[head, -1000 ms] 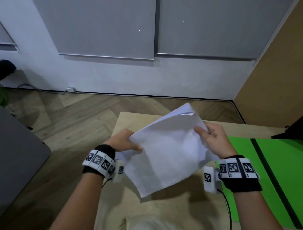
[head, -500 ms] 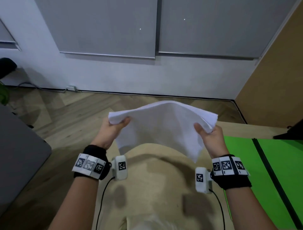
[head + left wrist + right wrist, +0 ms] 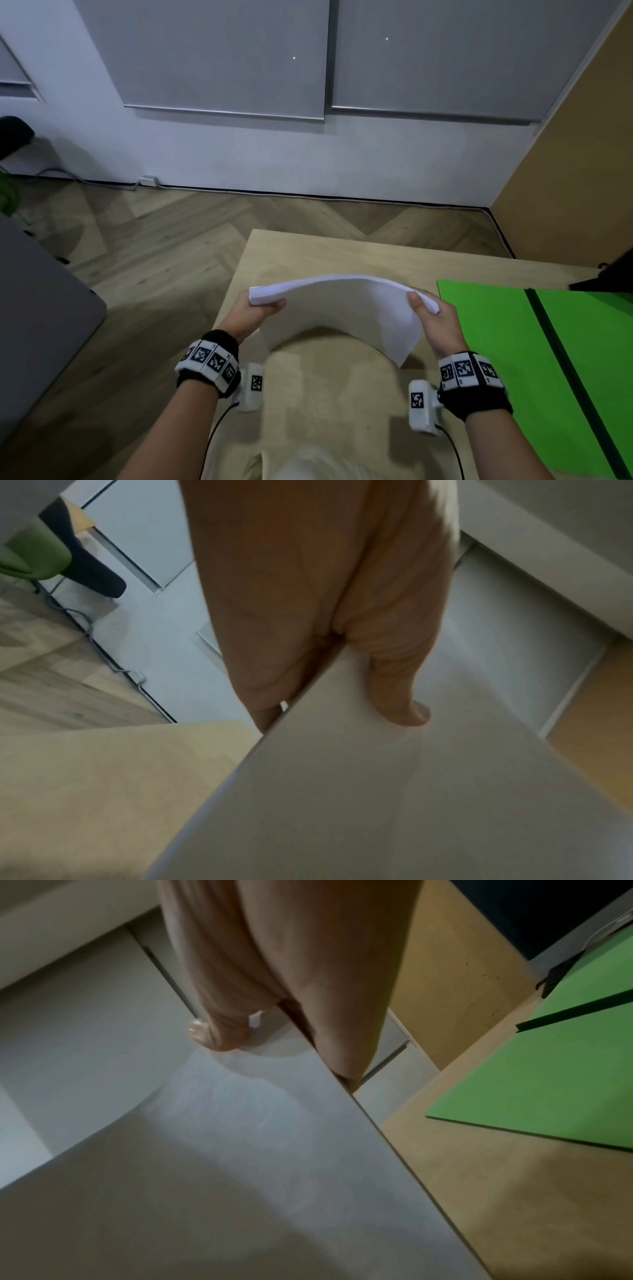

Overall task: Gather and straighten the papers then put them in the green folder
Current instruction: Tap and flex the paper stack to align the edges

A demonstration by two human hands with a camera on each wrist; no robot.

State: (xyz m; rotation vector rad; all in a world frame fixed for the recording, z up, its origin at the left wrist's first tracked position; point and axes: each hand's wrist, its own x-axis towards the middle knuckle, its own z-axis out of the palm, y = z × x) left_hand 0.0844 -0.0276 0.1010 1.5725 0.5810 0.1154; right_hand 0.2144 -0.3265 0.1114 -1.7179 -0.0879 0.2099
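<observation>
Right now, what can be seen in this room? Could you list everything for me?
papers: one stack, white, held bowed above the table between both hands
green folder: one, bright green with a dark stripe, lying flat on the table to the right
table: one, light wood, under the papers
floor: wood pattern, beyond and left of the table
wall: white, with two grey panels above
cable: one, grey, along the foot of the wall
wrist bands: two, black with printed markers, one per wrist
left hand: grips the stack's left edge
right hand: grips the stack's right edge
</observation>
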